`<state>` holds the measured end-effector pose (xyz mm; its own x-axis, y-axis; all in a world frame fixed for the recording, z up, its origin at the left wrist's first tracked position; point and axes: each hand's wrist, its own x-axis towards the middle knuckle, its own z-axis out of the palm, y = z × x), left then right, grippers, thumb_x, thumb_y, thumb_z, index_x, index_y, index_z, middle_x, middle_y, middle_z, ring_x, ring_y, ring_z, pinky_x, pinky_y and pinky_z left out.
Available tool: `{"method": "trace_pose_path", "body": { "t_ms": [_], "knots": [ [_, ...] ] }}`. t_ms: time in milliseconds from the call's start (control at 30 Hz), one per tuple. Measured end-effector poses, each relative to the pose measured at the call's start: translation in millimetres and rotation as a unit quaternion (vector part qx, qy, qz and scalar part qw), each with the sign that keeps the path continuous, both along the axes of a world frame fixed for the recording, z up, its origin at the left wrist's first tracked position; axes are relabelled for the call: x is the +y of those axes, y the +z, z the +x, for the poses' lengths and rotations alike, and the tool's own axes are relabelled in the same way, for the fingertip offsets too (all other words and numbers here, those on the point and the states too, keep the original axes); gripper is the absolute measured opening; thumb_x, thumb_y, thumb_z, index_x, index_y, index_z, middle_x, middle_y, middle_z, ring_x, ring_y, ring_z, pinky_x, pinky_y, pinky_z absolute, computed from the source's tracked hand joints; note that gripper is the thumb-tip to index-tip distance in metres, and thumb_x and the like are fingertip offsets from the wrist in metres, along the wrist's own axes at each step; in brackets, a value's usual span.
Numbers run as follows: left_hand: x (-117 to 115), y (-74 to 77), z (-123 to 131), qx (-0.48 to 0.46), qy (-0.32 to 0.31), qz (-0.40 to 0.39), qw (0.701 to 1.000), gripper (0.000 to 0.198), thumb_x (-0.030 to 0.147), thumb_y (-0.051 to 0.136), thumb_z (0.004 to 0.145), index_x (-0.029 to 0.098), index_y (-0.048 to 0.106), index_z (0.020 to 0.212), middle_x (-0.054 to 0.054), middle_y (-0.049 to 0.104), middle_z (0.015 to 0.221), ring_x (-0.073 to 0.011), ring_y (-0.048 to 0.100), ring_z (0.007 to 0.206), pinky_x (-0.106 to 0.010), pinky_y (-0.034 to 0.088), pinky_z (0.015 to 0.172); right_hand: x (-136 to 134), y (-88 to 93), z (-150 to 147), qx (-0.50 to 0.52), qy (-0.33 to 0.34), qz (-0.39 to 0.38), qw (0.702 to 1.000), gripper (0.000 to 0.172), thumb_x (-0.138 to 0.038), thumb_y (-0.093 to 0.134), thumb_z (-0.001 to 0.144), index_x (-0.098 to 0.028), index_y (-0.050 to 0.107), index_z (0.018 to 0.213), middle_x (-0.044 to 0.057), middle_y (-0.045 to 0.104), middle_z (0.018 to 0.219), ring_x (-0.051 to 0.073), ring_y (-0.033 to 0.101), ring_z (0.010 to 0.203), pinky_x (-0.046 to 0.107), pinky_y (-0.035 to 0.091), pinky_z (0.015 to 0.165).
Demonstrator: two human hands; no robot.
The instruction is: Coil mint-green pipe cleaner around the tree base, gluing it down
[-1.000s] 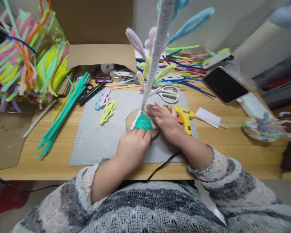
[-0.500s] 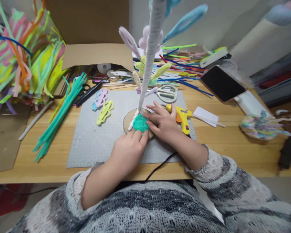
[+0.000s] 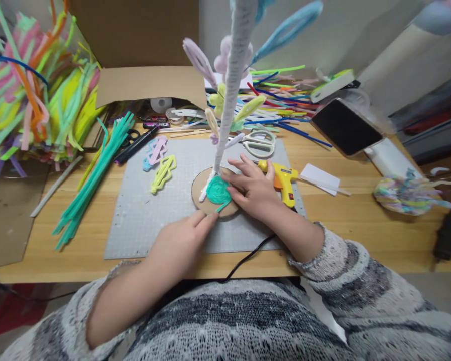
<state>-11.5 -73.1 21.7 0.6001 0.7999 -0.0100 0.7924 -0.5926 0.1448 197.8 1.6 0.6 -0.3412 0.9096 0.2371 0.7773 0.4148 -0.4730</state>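
Here's the green coil [image 3: 218,190], a pipe-cleaner spiral lying flat on the cardboard disc [image 3: 197,189], mid-mat on the grey cutting mat [image 3: 154,215], right at the foot of the tall white stem [image 3: 228,95] with its pastel loops. The right hand [image 3: 256,191] lies open, fingers [image 3: 237,176] spread and pressing flat on the disc's right side, touching the coil's edge, gripping nothing. The left hand [image 3: 180,243] is open too, its fingers [image 3: 205,219] loosely extended, the tip at the disc's near rim just beside the coil's loose green tail, with nothing clasped. By the look of it all this is feather-light: fuzzy, soft outside, bendy wire within, so the coil would squash or unwind if pinched hard. The stem looks top-heavy on a thin disc, likely to tip. The best hold is flat pressure on the disc, or a pinch low on the stem, not the loops. The yellow glue gun [image 3: 283,180] lies just right of the right hand on the surface [image 3: 361,230].
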Motion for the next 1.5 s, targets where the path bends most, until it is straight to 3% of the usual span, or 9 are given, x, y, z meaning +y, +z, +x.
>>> {"method": "trace_pose_path", "body": {
  "t_ms": [200,367,567,833,967,1133,1300,1433,1500],
  "knots": [
    [25,16.5,-7,0.067,-0.03,-0.015,0.997,0.038,0.011,0.052,0.087,0.024,0.058,0.122,-0.003,0.066,0.089,-0.0164,0.063,0.067,-0.024,0.039,0.049,0,0.5,0,-0.004,0.003,-0.004,1.0,0.027,-0.025,0.058,0.087,-0.034,0.069,0.11,0.002,0.053,0.141,0.032,0.032,0.14,0.073,0.004,0.108],
    [43,24.6,-13,0.047,-0.086,-0.01,0.995,0.034,0.011,0.051,0.088,0.025,0.063,0.117,-0.003,0.065,0.088,-0.014,0.061,0.065,-0.024,0.039,0.052,-1,1.9,3,-0.006,0.01,-0.025,1.0,0.028,-0.028,0.055,0.089,-0.034,0.068,0.114,0.003,0.049,0.145,0.032,0.029,0.142,0.073,0.005,0.108],
    [61,27.4,-20,0.041,-0.151,-0.003,0.988,0.035,0.012,0.052,0.088,0.028,0.065,0.117,-0.002,0.065,0.088,-0.0142,0.061,0.07,-0.024,0.038,0.055,-4,1.7,9,-0.036,0.031,-0.036,0.998,0.039,-0.036,0.063,0.085,-0.035,0.063,0.124,0.004,0.04,0.152,0.035,0.023,0.144,0.074,0.005,0.108],
    [79,26.7,-22,0.076,-0.203,0.024,0.976,0.033,0.015,0.054,0.088,0.03,0.066,0.115,-0.004,0.067,0.099,-0.0156,0.061,0.074,-0.024,0.038,0.056,-9,4.7,5,-0.059,0.028,-0.015,0.998,0.041,-0.035,0.063,0.085,-0.032,0.061,0.126,0.005,0.04,0.151,0.035,0.024,0.144,0.073,0.003,0.108],
    [82,26.0,-21,0.087,-0.218,0.031,0.972,0.03,0.018,0.053,0.089,0.03,0.067,0.114,-0.004,0.067,0.104,-0.0153,0.061,0.076,-0.024,0.039,0.057,-12,7.7,6,-0.04,0.099,0.021,0.994,0.039,-0.03,0.054,0.091,-0.031,0.056,0.13,0.004,0.052,0.143,0.028,0.036,0.139,0.066,-0.002,0.111],
    [83,27.0,-21,0.071,-0.23,0.033,0.97,0.03,0.017,0.052,0.089,0.028,0.067,0.113,-0.004,0.066,0.107,-0.0155,0.062,0.077,-0.025,0.04,0.057,-14,10.4,9,-0.046,0.233,0.079,0.968,0.028,-0.034,0.045,0.097,-0.029,0.065,0.117,0.002,0.067,0.125,0.02,0.057,0.119,0.051,0.013,0.113],
    [82,25.1,-23,0.024,-0.202,-0.016,0.979,0.03,0.015,0.049,0.09,0.027,0.066,0.111,-0.005,0.067,0.099,-0.0157,0.062,0.078,-0.024,0.042,0.059,-18,5.8,8,-0.067,0.238,0.101,0.964,0.028,-0.03,0.044,0.098,-0.025,0.065,0.116,0.004,0.067,0.123,0.021,0.057,0.119,0.053,0.01,0.112],
    [71,17.6,-35,-0.03,-0.055,-0.061,0.996,0.027,0.021,0.048,0.092,0.02,0.059,0.117,-0.008,0.066,0.102,-0.0206,0.062,0.091,-0.032,0.049,0.074,-22,7.0,6,-0.077,0.227,0.1,0.966,0.025,-0.029,0.047,0.097,-0.025,0.065,0.114,0.003,0.068,0.122,0.02,0.058,0.117,0.058,0.001,0.113],
    [55,19.5,-44,-0.066,-0.011,-0.077,0.995,0.038,0.029,0.054,0.09,0.016,0.052,0.126,-0.013,0.062,0.115,-0.0259,0.058,0.106,-0.041,0.049,0.088,-23,9.7,6,-0.085,0.227,0.098,0.965,0.024,-0.029,0.048,0.097,-0.025,0.066,0.113,0.003,0.068,0.123,0.021,0.059,0.116,0.06,-0.004,0.112]
  ]
}}
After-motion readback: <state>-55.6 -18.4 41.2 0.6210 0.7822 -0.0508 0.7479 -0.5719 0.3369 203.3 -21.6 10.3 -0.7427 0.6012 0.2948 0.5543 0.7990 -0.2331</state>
